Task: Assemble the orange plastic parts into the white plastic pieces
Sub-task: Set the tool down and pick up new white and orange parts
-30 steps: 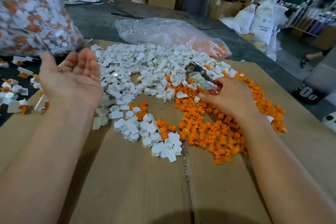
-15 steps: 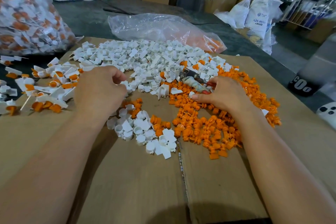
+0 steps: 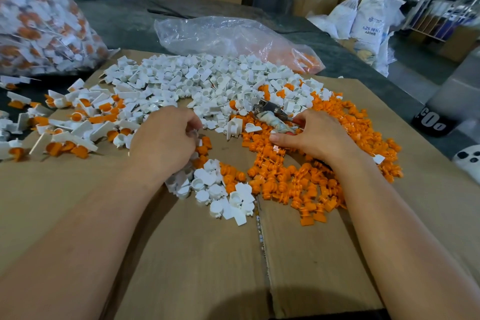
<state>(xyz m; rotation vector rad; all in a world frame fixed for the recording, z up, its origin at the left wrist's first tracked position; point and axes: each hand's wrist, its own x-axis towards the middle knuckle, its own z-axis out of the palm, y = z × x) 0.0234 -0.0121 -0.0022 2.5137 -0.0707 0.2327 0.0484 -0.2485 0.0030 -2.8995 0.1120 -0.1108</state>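
Now, at the far left, the sack of finished pieces (image 3: pixel 39 21) sits on the dark table (image 3: pixel 124 23), and loose assembled pieces (image 3: pixel 72 122) lie spread over the edge of the cardboard sheet (image 3: pixel 181 254). Your left hand (image 3: pixel 166 138) hunches knuckles-up at the near edge of the white plastic pieces (image 3: pixel 202 86), fingers curled under; whether they have pinched a piece cannot be told from above. Take just one, and turn its round cup upward as you lift. Further right, your right hand (image 3: pixel 311 138) rests on the orange plastic parts (image 3: pixel 311 179), fingers and thumb wrapped round the handle of a cloth-bound metal tool (image 3: pixel 270 115) whose head points back toward the white heap. Judging by that grip, you would do well to free two fingertips for a single orange part, line it up with the cup and press straight, not askew.
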